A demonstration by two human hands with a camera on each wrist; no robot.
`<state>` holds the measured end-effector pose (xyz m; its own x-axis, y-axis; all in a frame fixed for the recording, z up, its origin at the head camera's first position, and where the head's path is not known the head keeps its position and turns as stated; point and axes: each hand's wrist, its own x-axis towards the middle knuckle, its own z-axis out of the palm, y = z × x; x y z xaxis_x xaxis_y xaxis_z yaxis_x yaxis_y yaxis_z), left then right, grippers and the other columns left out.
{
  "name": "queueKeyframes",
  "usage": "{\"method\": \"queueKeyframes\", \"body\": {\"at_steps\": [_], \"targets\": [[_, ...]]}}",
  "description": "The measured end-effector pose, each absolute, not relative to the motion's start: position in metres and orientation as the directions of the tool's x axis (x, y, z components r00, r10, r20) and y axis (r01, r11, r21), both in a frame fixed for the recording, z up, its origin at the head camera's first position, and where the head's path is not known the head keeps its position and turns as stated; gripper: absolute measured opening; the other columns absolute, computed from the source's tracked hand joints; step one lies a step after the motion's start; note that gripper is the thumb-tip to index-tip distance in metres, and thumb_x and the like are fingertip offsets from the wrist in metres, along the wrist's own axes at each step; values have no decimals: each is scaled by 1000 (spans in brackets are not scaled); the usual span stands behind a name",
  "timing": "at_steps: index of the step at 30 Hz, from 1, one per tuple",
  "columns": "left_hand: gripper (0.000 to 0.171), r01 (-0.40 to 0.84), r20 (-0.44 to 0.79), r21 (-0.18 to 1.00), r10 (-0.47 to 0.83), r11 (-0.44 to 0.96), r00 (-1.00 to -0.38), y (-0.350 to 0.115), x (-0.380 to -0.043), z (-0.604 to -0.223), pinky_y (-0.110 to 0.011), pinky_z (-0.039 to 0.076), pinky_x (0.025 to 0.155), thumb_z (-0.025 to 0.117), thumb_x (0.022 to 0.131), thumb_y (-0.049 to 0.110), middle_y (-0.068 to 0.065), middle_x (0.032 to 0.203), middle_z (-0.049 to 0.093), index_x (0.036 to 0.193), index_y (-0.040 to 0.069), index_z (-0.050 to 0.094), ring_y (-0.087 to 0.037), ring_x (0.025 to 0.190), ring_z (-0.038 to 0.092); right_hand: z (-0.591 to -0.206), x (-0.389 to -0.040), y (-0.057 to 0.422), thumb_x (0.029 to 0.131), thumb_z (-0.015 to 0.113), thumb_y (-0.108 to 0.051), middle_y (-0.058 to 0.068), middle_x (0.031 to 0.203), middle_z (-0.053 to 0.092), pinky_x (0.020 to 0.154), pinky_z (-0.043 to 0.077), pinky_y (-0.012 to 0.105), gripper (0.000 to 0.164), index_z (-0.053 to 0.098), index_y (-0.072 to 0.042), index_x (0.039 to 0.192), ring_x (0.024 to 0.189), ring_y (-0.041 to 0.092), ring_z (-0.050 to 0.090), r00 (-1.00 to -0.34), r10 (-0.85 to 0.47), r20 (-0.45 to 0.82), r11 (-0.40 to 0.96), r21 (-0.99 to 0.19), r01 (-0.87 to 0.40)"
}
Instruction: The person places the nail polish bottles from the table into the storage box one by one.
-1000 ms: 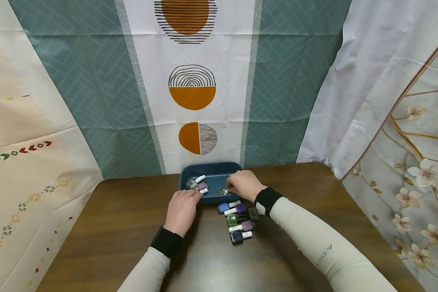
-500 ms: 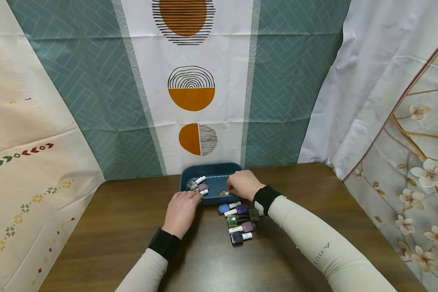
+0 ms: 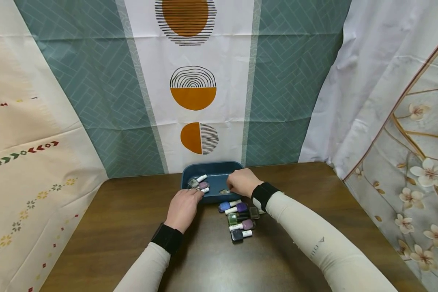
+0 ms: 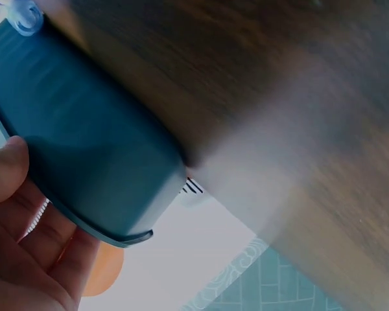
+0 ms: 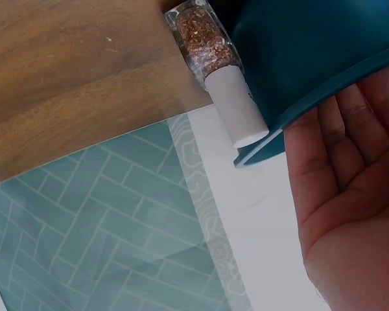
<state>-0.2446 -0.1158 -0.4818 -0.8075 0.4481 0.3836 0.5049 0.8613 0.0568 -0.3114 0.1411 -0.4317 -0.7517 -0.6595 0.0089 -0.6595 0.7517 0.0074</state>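
A dark teal tray (image 3: 212, 165) stands at the table's back edge. My left hand (image 3: 183, 207) reaches over its front left rim; the thumb lies near the rim in the left wrist view, and the fingertips are hidden. Just beyond them, several nail polish bottles (image 3: 203, 185) with white caps lie inside the tray. My right hand (image 3: 244, 182) reaches into the right part and pinches a small clear-gold nail polish bottle (image 3: 224, 191) at its cap end; the fingertips are partly hidden. A copper glitter nail polish bottle (image 5: 207, 42) lies outside, its white cap against the tray's wall.
In front of the tray, several more nail polish bottles lie on the brown table (image 3: 106, 227): blue (image 3: 224, 206), purple (image 3: 242, 207), green (image 3: 232, 219), mauve (image 3: 247, 224) and near-black (image 3: 236, 235). A patterned cloth (image 3: 131, 101) hangs behind the tray.
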Motion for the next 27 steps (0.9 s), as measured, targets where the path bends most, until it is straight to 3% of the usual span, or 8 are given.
{"method": "queueKeyframes", "body": {"at_steps": [14, 18, 27], "targets": [[21, 512, 351, 62, 462, 857, -815, -116, -246, -480, -47, 58, 107, 77, 101, 0, -7, 113, 80, 120, 8, 82, -26, 104, 73, -427, -309, 145, 99, 84, -9, -3, 88, 78, 79, 63, 40, 10, 85, -16, 92, 83, 19, 74, -749, -663, 24, 748, -39, -663], [21, 520, 355, 83, 462, 850, -813, -116, -245, -479, -47, 58, 106, 77, 101, 0, -7, 113, 80, 120, 8, 82, -27, 103, 73, -426, -306, 151, 100, 84, -13, -1, 97, 81, 84, 63, 41, 5, 86, -14, 104, 90, 20, 76, -760, -646, 66, 757, -72, -650], [21, 510, 330, 86, 458, 856, -825, -115, -248, -475, -47, 58, 106, 78, 101, 1, -8, 113, 80, 121, 8, 83, -28, 102, 73, -422, -296, 175, 101, 84, -21, 6, 131, 78, 100, 61, 43, 33, 80, -12, 132, 120, 25, 73, -769, -607, 200, 771, -86, -631]]}}
